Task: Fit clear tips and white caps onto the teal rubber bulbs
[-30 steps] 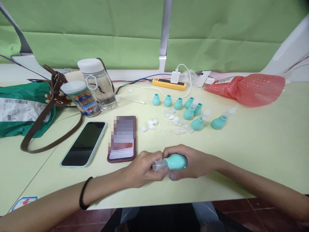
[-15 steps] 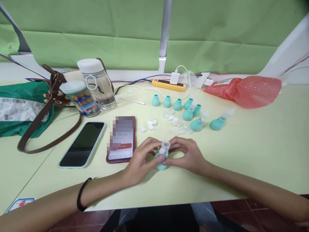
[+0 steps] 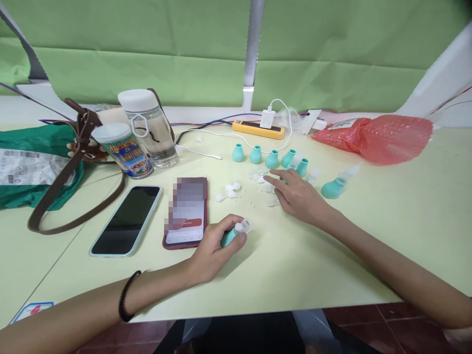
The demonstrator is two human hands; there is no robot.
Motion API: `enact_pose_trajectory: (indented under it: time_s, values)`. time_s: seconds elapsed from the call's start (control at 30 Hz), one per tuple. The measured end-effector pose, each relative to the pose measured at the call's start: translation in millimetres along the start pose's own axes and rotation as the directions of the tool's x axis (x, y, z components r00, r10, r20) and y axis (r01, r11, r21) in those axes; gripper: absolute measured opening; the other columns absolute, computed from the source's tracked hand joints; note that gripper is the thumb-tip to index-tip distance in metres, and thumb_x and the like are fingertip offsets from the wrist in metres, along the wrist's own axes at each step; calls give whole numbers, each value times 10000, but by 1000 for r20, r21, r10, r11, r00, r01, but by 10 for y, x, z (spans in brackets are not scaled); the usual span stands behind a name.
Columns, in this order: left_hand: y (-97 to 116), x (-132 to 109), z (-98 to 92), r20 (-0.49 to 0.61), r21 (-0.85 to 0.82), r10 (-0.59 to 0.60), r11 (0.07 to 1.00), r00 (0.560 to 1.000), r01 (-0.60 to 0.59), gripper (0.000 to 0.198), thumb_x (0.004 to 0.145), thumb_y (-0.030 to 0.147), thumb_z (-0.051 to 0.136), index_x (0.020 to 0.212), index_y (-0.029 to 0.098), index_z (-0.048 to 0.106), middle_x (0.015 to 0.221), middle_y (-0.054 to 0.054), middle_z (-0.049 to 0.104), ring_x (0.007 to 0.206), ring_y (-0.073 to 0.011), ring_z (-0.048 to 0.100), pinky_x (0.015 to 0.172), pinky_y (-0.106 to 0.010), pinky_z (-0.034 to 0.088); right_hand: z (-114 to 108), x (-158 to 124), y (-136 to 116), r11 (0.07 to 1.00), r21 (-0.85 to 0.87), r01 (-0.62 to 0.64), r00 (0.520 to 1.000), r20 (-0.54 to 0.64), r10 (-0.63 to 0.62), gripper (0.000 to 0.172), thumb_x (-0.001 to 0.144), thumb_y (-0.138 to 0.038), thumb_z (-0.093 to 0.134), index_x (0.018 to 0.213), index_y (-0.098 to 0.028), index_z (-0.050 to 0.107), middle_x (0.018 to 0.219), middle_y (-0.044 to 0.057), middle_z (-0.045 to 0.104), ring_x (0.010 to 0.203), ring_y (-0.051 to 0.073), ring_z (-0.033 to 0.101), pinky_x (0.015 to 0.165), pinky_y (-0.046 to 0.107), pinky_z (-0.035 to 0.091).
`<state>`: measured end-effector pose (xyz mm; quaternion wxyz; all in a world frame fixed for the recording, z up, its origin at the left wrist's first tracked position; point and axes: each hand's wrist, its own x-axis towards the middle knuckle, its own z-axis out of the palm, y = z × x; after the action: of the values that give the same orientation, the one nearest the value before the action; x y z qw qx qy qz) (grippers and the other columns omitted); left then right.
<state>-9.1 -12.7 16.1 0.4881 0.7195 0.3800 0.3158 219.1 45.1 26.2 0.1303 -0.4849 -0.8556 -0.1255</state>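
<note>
Lettering (image 3: pixel 132 155) on the cup (image 3: pixel 123 147) I cannot read, but I see the left hand (image 3: pixel 213 250) gripping a teal bulb (image 3: pixel 229 237) near the red-cased phone (image 3: pixel 187 211) and the right hand (image 3: pixel 301 195), fingers parted, at small plastic pieces (image 3: pixel 255 174).

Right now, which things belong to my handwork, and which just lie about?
Likely belonging: teal bulb in left hand; white pieces by right hand; other teal bulbs.
Lying about: two phones, cup, bottle, brown strap, green bag, power strip, red bag.
</note>
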Motion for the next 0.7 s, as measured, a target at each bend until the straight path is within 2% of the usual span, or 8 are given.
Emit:
enact_pose_trajectory:
  time_s: [0.07,0.1,0.23,0.3,0.47,0.57,0.7]
  values:
    - [8,7,4,5,20,-3,1000,1000,3,176,811,306,428,882,152,475,593,33,458,549,-90,392,534,-216,309,26,60,-4,997,-59,54,998,47,-51,493,719,23,340,1190,-116,388,1260,142,374,1077,265,388,736,375,437]
    - [10,9,5,8,23,-6,1000,1000,6,180,806,311,436,881,152,476,587,36,454,543,-88,388,527,-215,304,32,104,9,994,-70,83,993,90,-77,498,703,46,338,1170,-114,407,1245,142,392,1072,257,395,740,363,430]
    - [10,13,8,30,20,-24,1000,999,24,172,810,314,428,870,157,468,583,41,455,539,-84,395,524,-211,302,17,328,137,988,-27,152,939,315,-136,337,698,27,403,949,-128,565,945,107,571,858,195,523,651,270,402]
    - [7,15,7,35,21,-27,999,999,27,166,813,311,425,867,160,464,582,42,453,539,-82,391,522,-211,300,2,436,200,988,9,153,928,341,-147,298,704,-4,419,906,-141,590,862,84,584,790,176,539,615,250,381]
    - [0,12,8,25,25,-18,1000,1000,17,164,811,306,423,861,157,470,584,39,455,542,-84,394,526,-213,307,-24,594,242,980,127,153,915,358,-189,202,702,-91,471,829,-145,617,809,66,594,735,157,536,630,249,368]
    - [-2,7,10,19,24,-7,1000,1000,7,164,812,305,421,861,156,471,589,35,461,554,-88,406,538,-216,318,-53,622,234,983,148,112,898,408,-164,150,685,-96,486,735,-141,620,740,55,593,678,142,528,608,245,361]
    - [-4,6,10,21,30,-24,999,999,23,162,811,307,423,862,159,466,580,42,458,534,-83,390,518,-210,302,-111,614,267,986,161,45,878,463,-116,182,645,-91,523,784,-152,623,761,43,580,675,132,521,561,225,348]
